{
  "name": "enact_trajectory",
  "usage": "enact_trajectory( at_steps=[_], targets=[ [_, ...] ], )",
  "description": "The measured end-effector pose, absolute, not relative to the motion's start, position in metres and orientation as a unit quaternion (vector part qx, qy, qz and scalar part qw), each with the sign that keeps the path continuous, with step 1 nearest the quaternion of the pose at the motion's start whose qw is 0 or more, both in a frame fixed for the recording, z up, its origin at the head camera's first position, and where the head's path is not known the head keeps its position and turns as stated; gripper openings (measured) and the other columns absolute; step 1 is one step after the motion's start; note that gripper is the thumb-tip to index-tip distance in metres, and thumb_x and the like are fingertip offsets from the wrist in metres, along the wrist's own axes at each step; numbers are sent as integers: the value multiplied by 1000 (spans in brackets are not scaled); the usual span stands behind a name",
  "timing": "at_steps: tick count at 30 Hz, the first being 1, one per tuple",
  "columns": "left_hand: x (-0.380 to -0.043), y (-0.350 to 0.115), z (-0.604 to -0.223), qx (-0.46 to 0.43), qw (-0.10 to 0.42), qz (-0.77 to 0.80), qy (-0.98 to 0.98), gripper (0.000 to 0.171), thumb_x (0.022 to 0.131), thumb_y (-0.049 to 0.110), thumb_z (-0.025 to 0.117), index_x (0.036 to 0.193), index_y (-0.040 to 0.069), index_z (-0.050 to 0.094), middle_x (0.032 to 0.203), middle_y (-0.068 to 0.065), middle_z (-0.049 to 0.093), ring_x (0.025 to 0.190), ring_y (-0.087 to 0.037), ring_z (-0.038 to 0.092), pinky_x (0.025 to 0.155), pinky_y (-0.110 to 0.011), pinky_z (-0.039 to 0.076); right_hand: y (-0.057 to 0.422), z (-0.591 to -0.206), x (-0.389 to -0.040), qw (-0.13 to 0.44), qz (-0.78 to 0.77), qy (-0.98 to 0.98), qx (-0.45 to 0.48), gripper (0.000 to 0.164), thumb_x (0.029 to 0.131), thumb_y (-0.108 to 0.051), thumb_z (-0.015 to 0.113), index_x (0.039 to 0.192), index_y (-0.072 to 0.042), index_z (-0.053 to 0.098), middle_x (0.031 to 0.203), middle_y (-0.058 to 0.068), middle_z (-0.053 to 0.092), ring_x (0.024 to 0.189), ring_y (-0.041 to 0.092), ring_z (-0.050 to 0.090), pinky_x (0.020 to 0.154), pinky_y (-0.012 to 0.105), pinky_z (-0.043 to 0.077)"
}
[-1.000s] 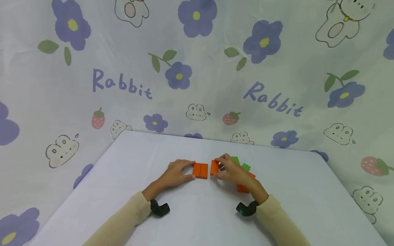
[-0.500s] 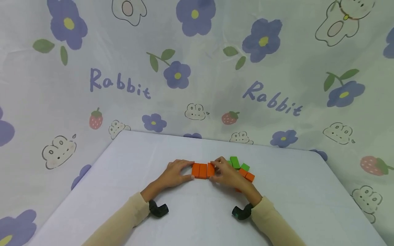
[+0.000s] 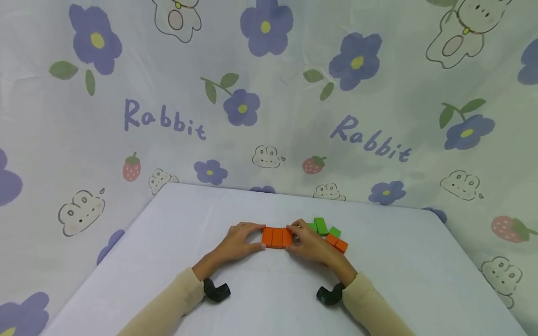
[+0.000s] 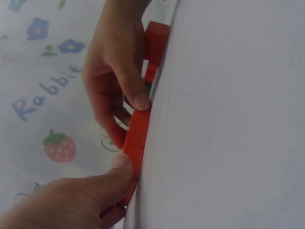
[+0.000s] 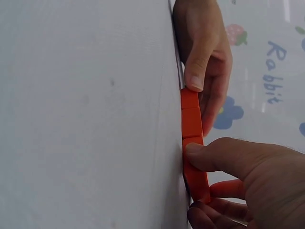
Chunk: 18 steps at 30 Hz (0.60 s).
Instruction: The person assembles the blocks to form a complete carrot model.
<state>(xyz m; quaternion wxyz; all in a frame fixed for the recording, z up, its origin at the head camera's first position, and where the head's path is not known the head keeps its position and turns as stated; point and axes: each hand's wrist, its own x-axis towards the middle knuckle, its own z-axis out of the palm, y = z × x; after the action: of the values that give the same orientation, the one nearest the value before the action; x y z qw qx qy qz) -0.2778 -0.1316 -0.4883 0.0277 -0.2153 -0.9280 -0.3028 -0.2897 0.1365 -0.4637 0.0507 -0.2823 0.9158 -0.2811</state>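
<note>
Three orange blocks lie side by side in a row on the white table (image 3: 277, 298). My left hand (image 3: 238, 242) holds the left-hand block (image 3: 267, 238) between thumb and a finger, at its near and far ends. At the other end of the row, my right hand (image 3: 313, 245) pinches the right-hand block (image 3: 287, 238) in the same way. Between them sits the middle block (image 3: 277, 238), flush with its neighbours. In the right wrist view the right thumb (image 5: 202, 155) presses on the block's near end, and the row stands tight together.
Beyond and right of my right hand are loose green blocks (image 3: 321, 227) and orange blocks (image 3: 341, 246), partly hidden by that hand and wrist. A patterned cloth (image 3: 269, 126) rises behind the table's far edge. Dark wrist devices (image 3: 216, 291) sit at both cuffs.
My right hand has slid its orange block leftward, closing the gap to the other two. More of the loose green and orange blocks shows behind it. The left hand has kept its place.
</note>
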Motion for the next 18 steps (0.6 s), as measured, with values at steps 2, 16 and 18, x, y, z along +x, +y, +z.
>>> enact_trajectory(
  at_steps=[2, 16, 18],
  targets=[
    [-277, -131, -488, -214, 28, -305, -928, 59, 87, 42, 76, 140, 21, 59, 140, -1, 61, 134, -27, 49, 105, -51, 35, 137, -464, -289, 51, -279, 916, -284, 63, 88, -26, 78, 142, -2, 54, 129, 8, 53, 107, 16, 60, 95, 34, 54],
    [-279, -132, -490, -222, 33, -297, -928, 59, 88, 44, 75, 140, 21, 58, 139, 0, 62, 133, -26, 50, 103, -50, 36, 138, -464, -290, 57, -266, 918, -289, 63, 88, -27, 78, 142, -5, 55, 129, 7, 52, 101, 13, 55, 93, 31, 54],
    [-280, -133, -490, -222, 32, -296, -928, 59, 88, 44, 75, 140, 21, 58, 140, 0, 61, 133, -26, 50, 103, -50, 36, 138, -464, -291, 58, -265, 919, -287, 63, 88, -28, 78, 142, -5, 55, 129, 7, 52, 101, 13, 54, 93, 31, 54]
  ],
)
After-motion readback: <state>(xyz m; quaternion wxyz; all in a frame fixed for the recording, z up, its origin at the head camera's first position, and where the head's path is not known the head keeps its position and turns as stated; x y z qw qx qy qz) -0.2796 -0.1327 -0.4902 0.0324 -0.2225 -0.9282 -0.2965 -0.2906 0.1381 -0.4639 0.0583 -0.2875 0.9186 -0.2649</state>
